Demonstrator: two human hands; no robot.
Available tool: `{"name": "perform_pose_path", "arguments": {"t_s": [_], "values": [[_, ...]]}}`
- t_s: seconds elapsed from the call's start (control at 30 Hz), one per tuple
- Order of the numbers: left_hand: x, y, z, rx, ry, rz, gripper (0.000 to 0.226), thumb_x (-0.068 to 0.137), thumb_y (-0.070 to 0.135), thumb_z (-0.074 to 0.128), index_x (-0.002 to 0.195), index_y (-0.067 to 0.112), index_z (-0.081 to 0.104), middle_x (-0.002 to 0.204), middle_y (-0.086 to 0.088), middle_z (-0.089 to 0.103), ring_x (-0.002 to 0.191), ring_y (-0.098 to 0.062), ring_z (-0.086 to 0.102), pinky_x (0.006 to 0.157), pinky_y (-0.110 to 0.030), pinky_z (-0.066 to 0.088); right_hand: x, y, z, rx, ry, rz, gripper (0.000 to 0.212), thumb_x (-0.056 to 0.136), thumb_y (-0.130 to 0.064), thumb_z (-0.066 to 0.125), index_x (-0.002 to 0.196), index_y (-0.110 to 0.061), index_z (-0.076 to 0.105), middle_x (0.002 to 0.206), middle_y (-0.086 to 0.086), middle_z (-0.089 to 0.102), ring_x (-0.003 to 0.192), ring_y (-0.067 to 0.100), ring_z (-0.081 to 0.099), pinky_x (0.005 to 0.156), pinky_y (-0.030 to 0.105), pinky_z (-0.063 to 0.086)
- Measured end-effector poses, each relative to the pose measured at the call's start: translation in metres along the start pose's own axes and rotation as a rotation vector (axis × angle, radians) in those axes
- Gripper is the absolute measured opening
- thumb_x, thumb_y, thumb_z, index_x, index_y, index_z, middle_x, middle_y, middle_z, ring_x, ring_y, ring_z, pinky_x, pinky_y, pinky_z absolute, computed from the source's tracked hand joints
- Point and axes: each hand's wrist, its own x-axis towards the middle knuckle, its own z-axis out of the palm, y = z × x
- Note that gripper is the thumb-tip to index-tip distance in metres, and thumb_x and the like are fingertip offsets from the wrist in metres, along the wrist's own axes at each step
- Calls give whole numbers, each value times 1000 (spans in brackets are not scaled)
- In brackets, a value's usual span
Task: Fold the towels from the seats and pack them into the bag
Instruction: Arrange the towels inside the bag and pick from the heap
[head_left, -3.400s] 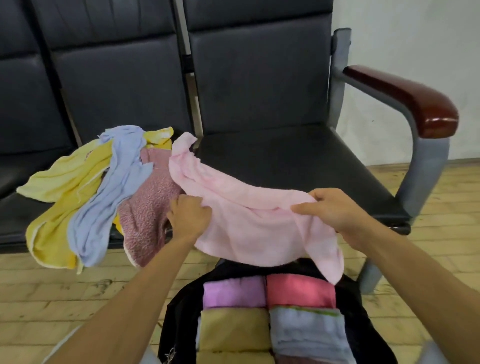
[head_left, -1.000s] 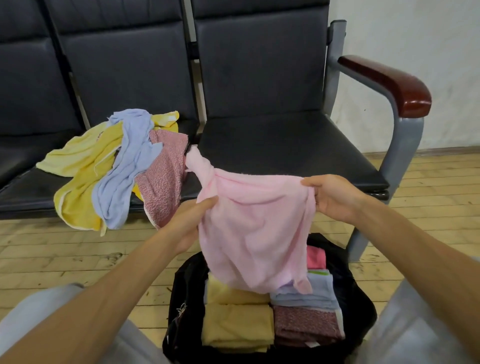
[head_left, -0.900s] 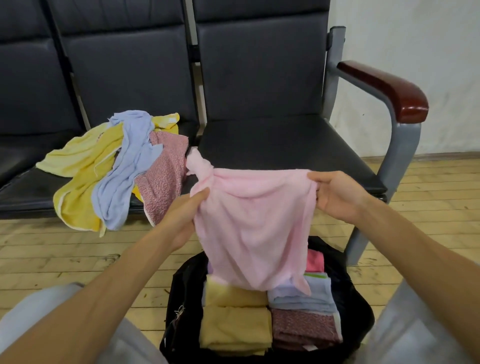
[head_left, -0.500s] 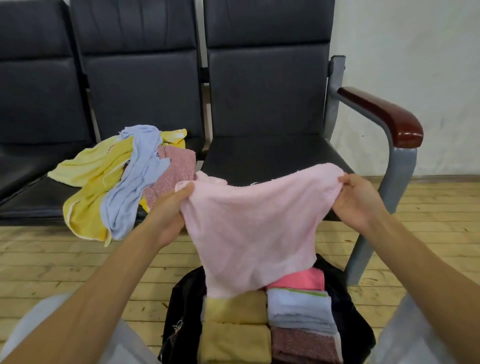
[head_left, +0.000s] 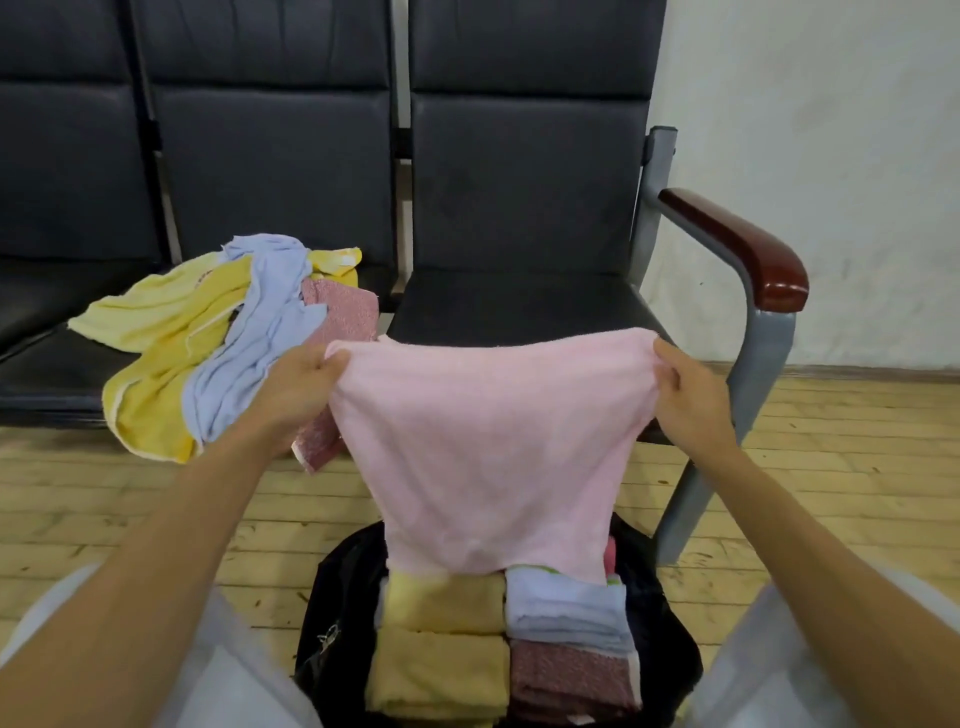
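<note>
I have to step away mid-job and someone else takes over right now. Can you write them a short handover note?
Hands: left hand and right hand each pinch a top corner of the pink towel, which hangs spread above the open black bag.
Done: folded yellow towels, folded blue towel and folded maroon towel sit packed in the bag.
Left: fold and pack the pink towel, then the loose yellow towel, loose blue towel and loose speckled towel heaped on the seat.

Worn plank floor (head_left: 841, 467) below; whitish wall (head_left: 831, 130) right, dark baseboard (head_left: 857, 370) beneath; red-brown wooden armrest (head_left: 743, 244) topping grey metal post (head_left: 769, 353).
</note>
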Motion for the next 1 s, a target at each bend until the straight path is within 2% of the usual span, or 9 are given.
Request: {"name": "perform_pose_path", "arguments": {"t_s": [0.07, 0.13, 0.27, 0.37, 0.53, 0.63, 0.77, 0.83, 1.0], "values": [[3, -5, 1, 350, 64, 113, 28, 103, 20, 42, 85, 4, 57, 92, -18, 63, 88, -29, 57, 72, -35, 37, -2, 3, 1, 79, 12, 100, 37, 103, -9, 39, 136, -13, 55, 120, 3, 62, 112, 23, 57, 97, 32, 45], [1, -3, 6, 387, 93, 134, 29, 102, 20, 42, 87, 1, 56, 88, -19, 60, 84, -27, 52, 69, -33, 31, -1, 5, 3, 313, -25, 237, 30, 100, -5, 42, 120, -14, 62, 115, 3, 64, 105, 21, 60, 85, 36, 53], [4, -6, 8, 4, 94, 29, 26, 99, 27, 51, 86, 8, 65, 85, -10, 60, 80, -21, 51, 72, -35, 40, 9, 8, -2, 743, 12, 528, 32, 100, -1, 43, 130, -9, 53, 126, 13, 54, 108, 28, 57, 81, 39, 50], [7, -4, 3, -221, 109, -104, 24, 93, 30, 62, 94, 7, 72, 100, -10, 70, 90, -25, 62, 84, -43, 51, 9, 7, -4, 843, -13, 545, 27, 100, -5, 44, 122, -12, 59, 124, 13, 57, 108, 27, 58, 82, 37, 50], [8, -5, 6, -358, 172, -206, 12, 90, 19, 67, 99, 12, 64, 113, -15, 65, 100, -26, 61, 84, -43, 52, 5, 2, -3, 647, -41, 374, 24, 95, -10, 57, 115, -17, 67, 115, -3, 60, 114, 23, 54, 100, 40, 47], [7, -6, 10, -322, 102, -193, 7, 94, 16, 61, 99, 17, 65, 111, -7, 63, 102, -23, 59, 80, -34, 49, 2, 4, 0, 511, -55, 268, 36, 85, 0, 67, 118, -16, 67, 108, -8, 60, 109, 19, 55, 91, 31, 49], [-1, -2, 11, -130, -100, -81, 24, 92, 15, 63, 116, 13, 68, 120, 3, 60, 117, -12, 51, 97, -28, 41, 2, 7, 5, 176, -2, 71, 40, 82, 1, 69, 121, -11, 67, 112, 2, 66, 106, 22, 60, 96, 37, 50], [-2, -3, 13, 172, -151, 44, 32, 86, 8, 70, 117, 12, 67, 119, 1, 60, 114, -14, 51, 97, -28, 40, 3, 8, 8, -50, 23, -52, 30, 88, -5, 65, 117, -8, 69, 114, 10, 69, 108, 26, 62, 96, 34, 46], [1, -19, 17, 626, -103, 243, 27, 92, -8, 54, 73, 8, 64, 64, -3, 48, 63, -20, 44, 53, -24, 26, 7, 15, 11, -106, 0, -88, 12, 93, -8, 62, 94, -7, 74, 89, 10, 68, 83, 24, 63, 65, 16, 39]]}}
